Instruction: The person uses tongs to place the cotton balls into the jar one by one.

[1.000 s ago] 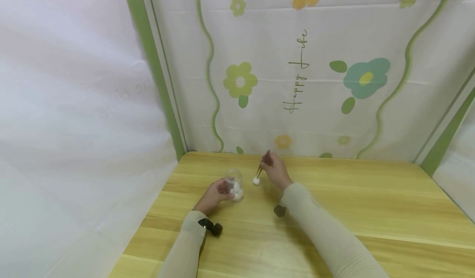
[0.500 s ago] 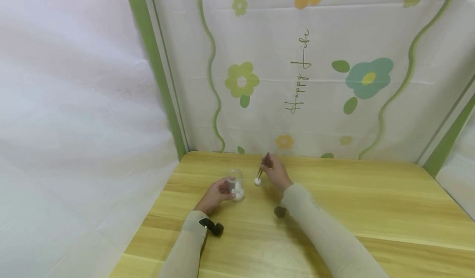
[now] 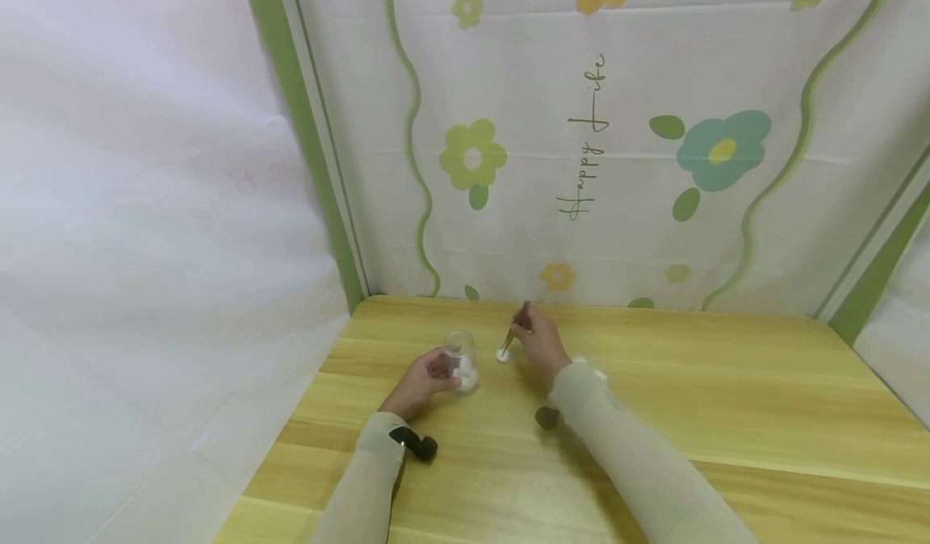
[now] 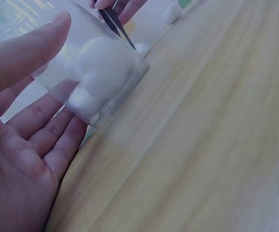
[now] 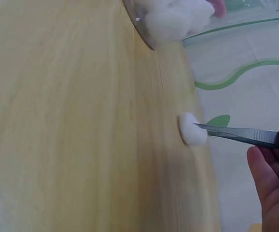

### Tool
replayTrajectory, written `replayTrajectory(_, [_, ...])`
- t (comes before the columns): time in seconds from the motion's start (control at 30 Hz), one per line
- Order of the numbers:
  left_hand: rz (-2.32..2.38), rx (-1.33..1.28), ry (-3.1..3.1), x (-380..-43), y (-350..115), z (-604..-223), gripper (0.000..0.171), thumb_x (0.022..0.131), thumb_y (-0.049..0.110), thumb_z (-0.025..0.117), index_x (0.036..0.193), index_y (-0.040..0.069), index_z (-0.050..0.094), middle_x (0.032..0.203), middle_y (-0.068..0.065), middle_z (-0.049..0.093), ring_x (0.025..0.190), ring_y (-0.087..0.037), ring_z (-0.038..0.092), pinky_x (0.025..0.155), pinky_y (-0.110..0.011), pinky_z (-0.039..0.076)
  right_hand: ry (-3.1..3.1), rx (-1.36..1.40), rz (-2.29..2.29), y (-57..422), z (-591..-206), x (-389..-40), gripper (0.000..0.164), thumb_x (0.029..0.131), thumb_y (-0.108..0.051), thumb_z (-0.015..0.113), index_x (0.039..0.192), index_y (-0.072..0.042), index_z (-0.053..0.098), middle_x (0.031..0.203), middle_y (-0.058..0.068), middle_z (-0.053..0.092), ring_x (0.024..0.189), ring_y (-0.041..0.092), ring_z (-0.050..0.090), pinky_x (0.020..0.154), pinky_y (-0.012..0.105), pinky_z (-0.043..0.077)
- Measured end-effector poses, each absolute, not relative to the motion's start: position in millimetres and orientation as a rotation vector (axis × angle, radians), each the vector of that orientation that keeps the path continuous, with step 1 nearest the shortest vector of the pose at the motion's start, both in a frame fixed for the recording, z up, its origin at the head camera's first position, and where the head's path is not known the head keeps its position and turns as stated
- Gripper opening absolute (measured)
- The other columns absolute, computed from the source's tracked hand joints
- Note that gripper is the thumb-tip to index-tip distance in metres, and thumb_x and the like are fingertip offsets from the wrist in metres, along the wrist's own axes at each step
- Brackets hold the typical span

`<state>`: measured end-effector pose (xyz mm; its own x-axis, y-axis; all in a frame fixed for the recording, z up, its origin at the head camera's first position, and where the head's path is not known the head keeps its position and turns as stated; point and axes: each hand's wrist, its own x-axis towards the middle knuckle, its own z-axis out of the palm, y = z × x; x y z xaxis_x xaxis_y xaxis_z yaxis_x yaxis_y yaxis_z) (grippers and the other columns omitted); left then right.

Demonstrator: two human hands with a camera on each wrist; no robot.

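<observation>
A clear jar [image 3: 458,349] stands at the middle-left of the table, with several white cotton balls [image 4: 103,65] inside. My left hand [image 3: 420,382] holds it from the left, thumb on one side and fingers on the other. My right hand [image 3: 541,338] pinches metal tweezers [image 5: 248,135], which slant down to the left. Their tips touch a single cotton ball [image 5: 192,129] lying on the table to the right of the jar. One tip lies over the cotton and the other is partly hidden, so a firm squeeze cannot be made out.
More white cotton [image 3: 600,374] shows at the table beside my right sleeve, mostly covered by it. The wooden table [image 3: 726,399] ends at a flowered curtain [image 3: 523,124] at the back. Another white sheet [image 3: 160,245] hangs on the left.
The right hand has dipped slightly, and the tweezers' tips are now on the cotton ball. White cotton has come into view behind the right sleeve. Left hand and jar stay put.
</observation>
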<state>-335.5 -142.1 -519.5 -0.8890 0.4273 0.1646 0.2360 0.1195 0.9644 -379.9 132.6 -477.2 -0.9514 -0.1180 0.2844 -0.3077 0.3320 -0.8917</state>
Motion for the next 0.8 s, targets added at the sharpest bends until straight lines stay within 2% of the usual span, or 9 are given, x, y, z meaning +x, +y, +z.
replayTrajectory(0.2, [1.879,0.677,2.225,-335.9,-142.2,-520.0,0.06,0.086,0.016,0.076,0.139,0.01,0.049,0.126,-0.01,0.06,0.12,-0.027,0.055,0.101,-0.036,0.044,-2.423,0.335,1.731,131.7,-477.7,-377.9,0.016,0.095,-0.007,0.061,0.11,-0.005,0.056,0.104,0.011,0.063,0.107,0.03,0.059,0.094,0.046,0.049])
replayTrajectory(0.33, [1.878,0.642,2.223,-336.1,-141.8,-519.7,0.06,0.085,0.017,0.077,0.139,0.013,0.05,0.126,-0.008,0.061,0.12,-0.025,0.055,0.101,-0.036,0.044,-2.423,0.337,1.74,132.2,-478.0,-377.4,0.019,0.096,-0.006,0.06,0.114,0.0,0.056,0.105,0.012,0.063,0.106,0.03,0.06,0.091,0.044,0.051])
replayTrajectory(0.47, [1.881,0.618,2.216,-336.5,-141.1,-519.5,0.061,0.084,0.016,0.078,0.138,0.014,0.051,0.125,-0.008,0.061,0.12,-0.024,0.055,0.102,-0.036,0.044,-2.42,0.336,1.739,134.0,-478.7,-378.0,0.018,0.096,-0.006,0.059,0.113,-0.002,0.056,0.105,0.011,0.063,0.105,0.03,0.061,0.09,0.042,0.052])
replayTrajectory(0.6, [1.887,0.623,2.21,-336.5,-140.9,-519.5,0.062,0.084,0.016,0.077,0.139,0.011,0.05,0.125,-0.008,0.061,0.121,-0.025,0.055,0.102,-0.036,0.043,-2.416,0.328,1.744,135.6,-479.0,-379.0,0.015,0.096,-0.007,0.06,0.111,-0.006,0.056,0.103,0.01,0.064,0.103,0.028,0.061,0.09,0.042,0.052])
replayTrajectory(0.8, [1.893,0.654,2.201,-336.5,-141.3,-520.0,0.063,0.085,0.015,0.076,0.141,0.006,0.047,0.127,-0.011,0.06,0.122,-0.027,0.054,0.102,-0.036,0.043,-2.391,0.339,1.791,136.8,-478.0,-378.7,0.015,0.096,-0.005,0.059,0.11,-0.005,0.056,0.102,0.012,0.063,0.102,0.03,0.062,0.088,0.042,0.053])
